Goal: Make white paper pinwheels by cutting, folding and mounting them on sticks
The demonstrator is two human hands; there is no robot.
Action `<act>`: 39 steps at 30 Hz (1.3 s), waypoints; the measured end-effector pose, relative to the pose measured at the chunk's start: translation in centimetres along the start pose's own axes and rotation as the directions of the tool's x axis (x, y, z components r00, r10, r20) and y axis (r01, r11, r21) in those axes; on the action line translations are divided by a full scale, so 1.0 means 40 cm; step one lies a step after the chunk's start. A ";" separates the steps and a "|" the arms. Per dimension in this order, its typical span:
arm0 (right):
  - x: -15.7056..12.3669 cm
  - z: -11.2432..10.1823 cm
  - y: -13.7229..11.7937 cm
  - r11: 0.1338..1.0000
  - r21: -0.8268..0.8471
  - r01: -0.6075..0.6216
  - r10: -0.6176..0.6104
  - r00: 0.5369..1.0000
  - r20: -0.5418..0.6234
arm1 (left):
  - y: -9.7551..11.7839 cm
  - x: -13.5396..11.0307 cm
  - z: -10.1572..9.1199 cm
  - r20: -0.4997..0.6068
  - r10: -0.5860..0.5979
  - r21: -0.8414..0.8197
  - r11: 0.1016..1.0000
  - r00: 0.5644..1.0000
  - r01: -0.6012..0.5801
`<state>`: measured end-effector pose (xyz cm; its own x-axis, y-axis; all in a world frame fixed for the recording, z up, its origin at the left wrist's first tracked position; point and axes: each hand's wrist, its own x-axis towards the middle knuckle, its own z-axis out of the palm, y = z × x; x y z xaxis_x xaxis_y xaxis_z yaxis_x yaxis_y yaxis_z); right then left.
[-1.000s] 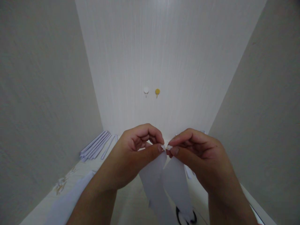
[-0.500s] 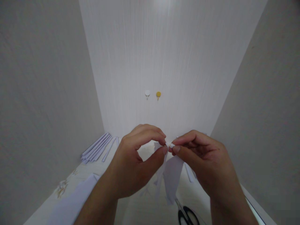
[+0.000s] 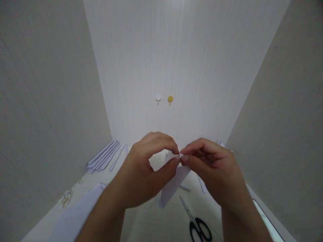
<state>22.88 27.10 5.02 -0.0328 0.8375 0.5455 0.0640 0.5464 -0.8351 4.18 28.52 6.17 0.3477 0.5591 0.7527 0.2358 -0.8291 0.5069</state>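
Above the table, my left hand [image 3: 151,168] pinches a piece of white paper [image 3: 174,185] between thumb and forefinger. Right against it, my right hand [image 3: 210,168] closes its thumb and fingertips on the same paper, near its upper edge. The paper hangs below the fingertips and slants down to the left, partly behind my left thumb. What exactly lies between the fingertips is small and mostly hidden. Under the hands, black-handled scissors [image 3: 194,218] lie on the table with their blades pointing away from me.
Rolled white paper sticks [image 3: 104,156] are stacked at the back left. White paper sheets [image 3: 78,211] lie at the front left, beside small scraps [image 3: 67,199]. A device with a lit edge [image 3: 267,218] is at the right. Two hooks [image 3: 170,99] are on the back wall.
My right hand has moved left, bringing its fingertips against those of my left hand. The hanging paper has swung to the left, and more of the scissors shows.
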 end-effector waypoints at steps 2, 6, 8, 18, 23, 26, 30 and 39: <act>0.004 -0.001 0.008 0.985 0.164 -0.045 0.045 0.999 0.005 | -0.010 -0.003 -0.011 -0.037 -0.074 -0.128 0.989 0.997 0.068; 0.008 -0.001 0.017 0.954 0.296 -0.041 0.062 0.996 -0.063 | -0.041 0.000 -0.025 -0.118 -0.350 -0.309 0.902 0.929 0.301; 0.008 -0.001 0.019 0.958 0.287 -0.009 0.047 0.991 -0.125 | -0.062 0.005 -0.020 -0.133 -0.437 -0.361 0.858 0.890 0.367; -0.007 0.025 0.019 0.970 0.144 0.198 -0.142 0.935 -0.325 | -0.102 0.009 0.029 -0.016 -0.494 -0.560 0.725 0.869 0.402; -0.018 0.041 0.008 0.977 -0.018 0.211 -0.203 0.908 -0.368 | -0.072 0.005 0.038 -0.265 -0.449 -0.452 0.840 0.853 0.302; -0.020 0.041 0.005 0.971 -0.061 0.233 -0.240 0.906 -0.348 | -0.064 0.009 0.042 -0.318 -0.454 -0.464 0.840 0.832 0.281; -0.022 0.037 0.004 0.968 -0.082 0.237 -0.251 0.924 -0.289 | -0.058 0.017 0.041 -0.290 -0.493 -0.497 0.810 0.820 0.311; -0.028 0.029 -0.003 0.959 -0.178 0.221 -0.260 0.937 -0.235 | -0.049 0.019 0.040 -0.381 -0.368 -0.304 0.916 0.848 0.261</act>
<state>21.76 26.09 4.41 0.1868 0.6408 0.7447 0.2320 0.7078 -0.6672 5.45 30.58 5.08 -0.1377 0.7786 0.6122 0.0309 -0.6144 0.7884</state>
